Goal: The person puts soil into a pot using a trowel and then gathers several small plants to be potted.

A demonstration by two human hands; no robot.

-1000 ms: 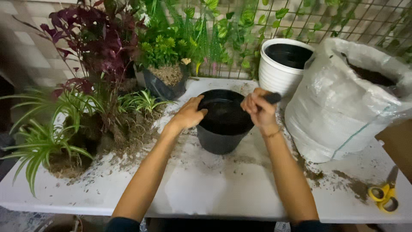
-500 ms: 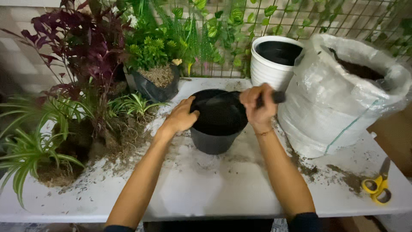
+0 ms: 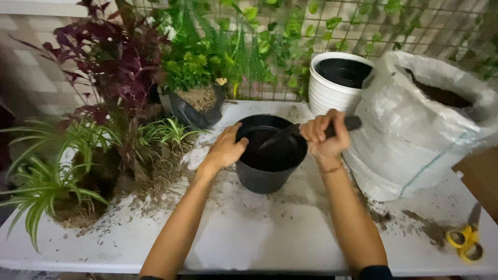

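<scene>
A black pot point(image 3: 270, 155) stands on the white table point(image 3: 249, 233), between the two hands. The left hand point(image 3: 226, 148) rests on the pot's left rim, its fingers curled over the edge. The right hand point(image 3: 326, 137) sits at the right rim, closed around the dark handle of a trowel point(image 3: 290, 136) whose blade dips into the pot. A white sack of soil point(image 3: 420, 129) stands just right of that hand, a white pot point(image 3: 332, 83) behind, and yellow scissors point(image 3: 465, 243) lie well apart near the table's right edge
</scene>
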